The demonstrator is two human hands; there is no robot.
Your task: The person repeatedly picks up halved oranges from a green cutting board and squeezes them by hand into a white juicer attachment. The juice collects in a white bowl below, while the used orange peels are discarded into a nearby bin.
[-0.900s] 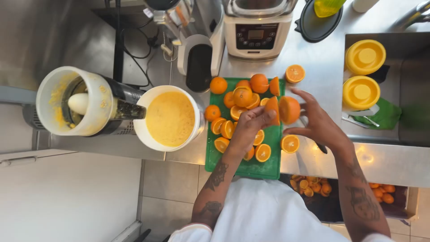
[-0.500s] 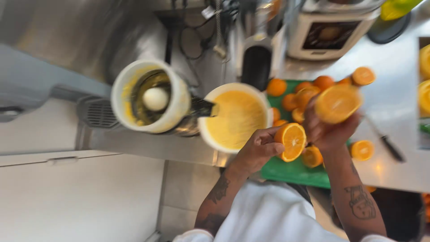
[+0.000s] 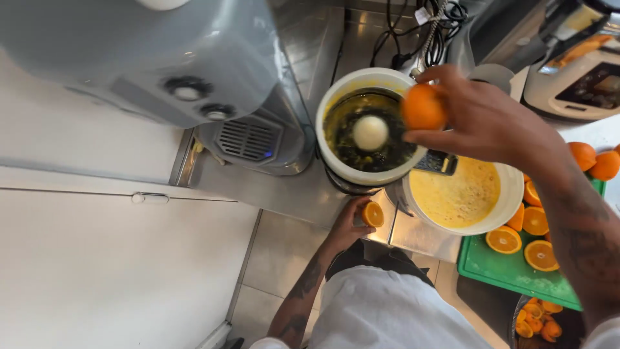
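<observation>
My right hand [image 3: 478, 119] holds an orange half [image 3: 423, 106] peel side up, just right of the white reamer cone [image 3: 370, 132] of the electric citrus juicer [image 3: 342, 90]. My left hand [image 3: 349, 223] hangs low at the counter's front edge with another orange half [image 3: 372, 214] in its fingers, cut face up. Next to the juicer stands a white bowl [image 3: 513, 200] full of orange juice.
A green cutting board [image 3: 500, 268] at the right carries several cut orange halves [image 3: 504, 240], with whole oranges [image 3: 583, 154] behind it. A large grey machine [image 3: 194, 71] fills the upper left. A kitchen appliance with a screen [image 3: 588, 77] sits at the top right. A bin of spent peels [image 3: 536, 320] is below.
The view has swung left toward the juicer. My right hand carried its orange half over the juicer, and my left hand dropped to the counter edge with the other half.
</observation>
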